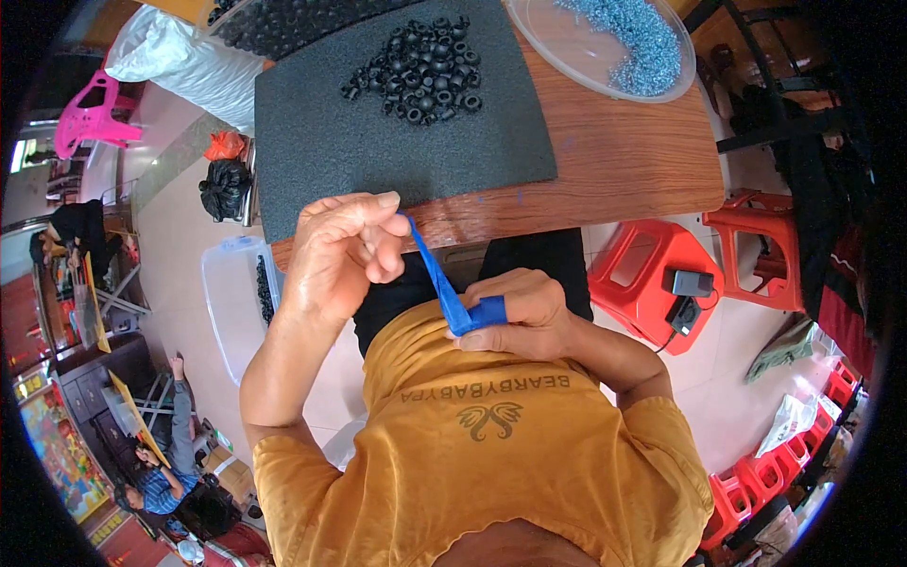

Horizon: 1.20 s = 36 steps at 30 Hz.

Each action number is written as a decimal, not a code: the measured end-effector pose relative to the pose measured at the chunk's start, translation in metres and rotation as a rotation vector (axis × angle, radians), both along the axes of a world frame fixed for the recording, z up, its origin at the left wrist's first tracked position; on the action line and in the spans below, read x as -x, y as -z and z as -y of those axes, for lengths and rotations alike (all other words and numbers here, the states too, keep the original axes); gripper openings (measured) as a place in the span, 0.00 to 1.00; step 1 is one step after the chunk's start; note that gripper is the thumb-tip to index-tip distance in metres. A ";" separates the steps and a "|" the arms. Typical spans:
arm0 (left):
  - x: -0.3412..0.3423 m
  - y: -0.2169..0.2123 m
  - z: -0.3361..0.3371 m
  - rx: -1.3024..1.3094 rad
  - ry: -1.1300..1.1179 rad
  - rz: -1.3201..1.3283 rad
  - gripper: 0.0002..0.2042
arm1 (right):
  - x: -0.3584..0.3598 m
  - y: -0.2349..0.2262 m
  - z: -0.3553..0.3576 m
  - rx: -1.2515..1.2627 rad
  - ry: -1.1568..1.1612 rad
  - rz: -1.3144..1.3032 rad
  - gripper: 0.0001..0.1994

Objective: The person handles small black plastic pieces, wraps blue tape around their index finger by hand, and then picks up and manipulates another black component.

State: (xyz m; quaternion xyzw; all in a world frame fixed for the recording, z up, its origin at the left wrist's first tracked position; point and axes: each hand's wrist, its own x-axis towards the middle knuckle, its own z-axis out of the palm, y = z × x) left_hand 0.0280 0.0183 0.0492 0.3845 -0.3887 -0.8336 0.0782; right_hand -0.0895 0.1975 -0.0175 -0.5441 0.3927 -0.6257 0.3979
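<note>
A blue tape-like strip (pixel 437 281) stretches between my two hands in front of my body, near the table's front edge. My left hand (pixel 342 248) pinches its upper end between thumb and fingertip, with the other fingers curled loosely. Lower and to the right, my right hand (pixel 518 315) is closed, its thumb pressed on the strip where it folds around a finger. Beyond my hands lies a dark foam mat (pixel 312 142), with a pile of small black ring-like parts (pixel 425 74) on it.
The wooden table (pixel 633 151) carries a round clear tray (pixel 529 42) of small blue pieces. Right of me stands a red stool (pixel 619 312) with black devices on top. A clear plastic bin (pixel 222 312) is on the floor at left. Another person (pixel 161 487) sits far left.
</note>
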 end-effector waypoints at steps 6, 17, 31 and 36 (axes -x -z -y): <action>-0.007 0.008 -0.002 0.178 0.060 0.092 0.07 | -0.003 -0.002 -0.005 -0.023 -0.027 0.150 0.04; -0.011 0.008 -0.008 0.491 0.224 0.110 0.06 | 0.003 -0.007 -0.014 -0.098 -0.105 0.326 0.05; -0.009 0.030 -0.021 0.553 0.185 0.253 0.15 | 0.006 -0.009 -0.024 -0.110 -0.134 0.427 0.08; -0.027 0.020 -0.035 0.685 0.028 0.230 0.13 | 0.007 -0.006 -0.024 -0.117 -0.114 0.389 0.08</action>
